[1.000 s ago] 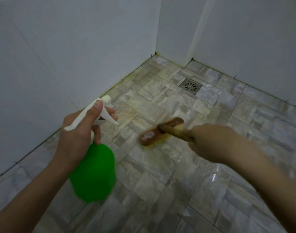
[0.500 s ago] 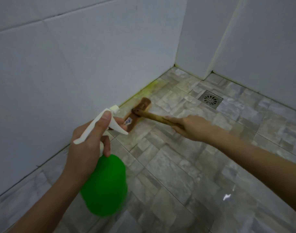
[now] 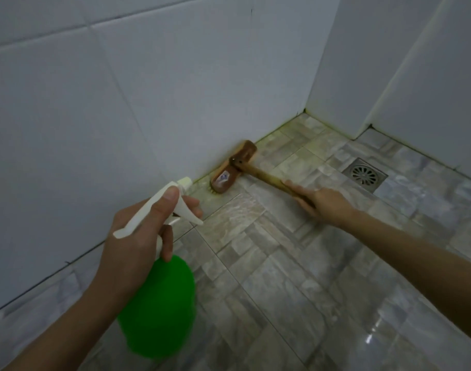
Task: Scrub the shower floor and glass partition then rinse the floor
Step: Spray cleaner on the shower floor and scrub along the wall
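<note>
My left hand (image 3: 138,234) grips the white trigger head of a green spray bottle (image 3: 159,309), held above the floor at lower left, one finger on the trigger. My right hand (image 3: 322,203) holds the wooden handle of a brown scrub brush (image 3: 233,168). The brush head lies against the foot of the left wall, bristles down on the grey stone-pattern floor tiles (image 3: 282,263). A yellowish film lines the floor along that wall.
White tiled walls (image 3: 95,116) close the left and far sides, meeting in a corner at upper right. A square metal floor drain (image 3: 365,174) sits right of the brush. The floor at lower right glistens wet.
The brush has moved from mid-floor to the base of the left wall. My right arm has reached out further with it. The spray bottle stays in my left hand.
</note>
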